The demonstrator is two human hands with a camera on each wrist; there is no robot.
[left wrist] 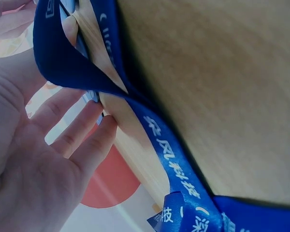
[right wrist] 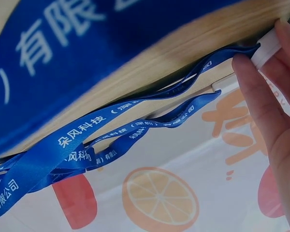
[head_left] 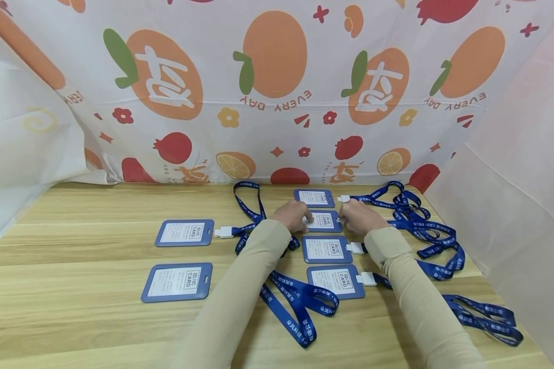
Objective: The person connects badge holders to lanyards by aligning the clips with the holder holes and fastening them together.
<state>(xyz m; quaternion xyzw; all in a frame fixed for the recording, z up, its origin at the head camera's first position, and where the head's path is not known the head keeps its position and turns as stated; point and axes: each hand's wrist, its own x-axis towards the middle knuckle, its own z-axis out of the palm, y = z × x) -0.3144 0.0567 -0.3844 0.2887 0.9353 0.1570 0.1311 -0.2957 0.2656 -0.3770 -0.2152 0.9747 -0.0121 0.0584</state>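
At the back of the table, my left hand [head_left: 292, 215] holds the left end of a blue ID card holder [head_left: 323, 221], second from the back in the right-hand column. In the left wrist view the fingers of the left hand [left wrist: 53, 125] reach past a blue lanyard [left wrist: 169, 159], which partly hides the grip. My right hand [head_left: 357, 216] is at that holder's right end. The right wrist view shows the right hand [right wrist: 275, 96] pinching a white lanyard clip [right wrist: 268, 48] between thumb and finger. Whether the clip is fastened to the holder cannot be seen.
Other holders in that column lie behind [head_left: 315, 198] and in front [head_left: 328, 249], with white clips at their right ends. Two more holders [head_left: 184, 232] lie at left. Loose lanyards [head_left: 300, 302] spread under my left arm, others [head_left: 436, 246] at right. A fruit-print cloth [head_left: 277, 138] hangs behind.
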